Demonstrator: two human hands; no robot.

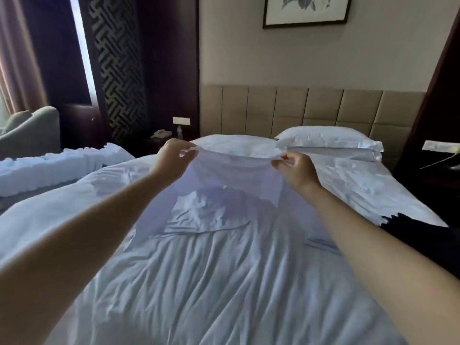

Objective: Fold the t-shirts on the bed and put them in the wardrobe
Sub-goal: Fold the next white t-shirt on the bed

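The left hand [174,158] pinches one upper corner of a white t-shirt [236,178], its fingers curled over the edge of the fabric. The right hand [296,170] grips the opposite upper corner in the same way, thumb and fingers closed on the cloth. Both arms are stretched forward and the two hands sit at about the same height, well apart, so the top edge of the shirt runs nearly taut between them.

The shirt is lifted off the bed [224,282] at its top and hangs down from the hands towards the person. Its lower part rests on the rumpled white duvet. Under the raised cloth a crumpled white piece of fabric [206,212] lies flat on the duvet; I cannot tell whether it belongs to the held shirt or is a separate one.

Beyond the hands, two white pillows [326,139] lie side by side against a padded beige headboard [323,108]. A framed picture [306,11] hangs on the wall above. On the right edge of the bed lies a dark cloth [423,235]. To the left stands a second bed with white bedding [49,168], a grey armchair [32,128] near the curtains, and a telephone [161,133] on a dark nightstand between the beds.
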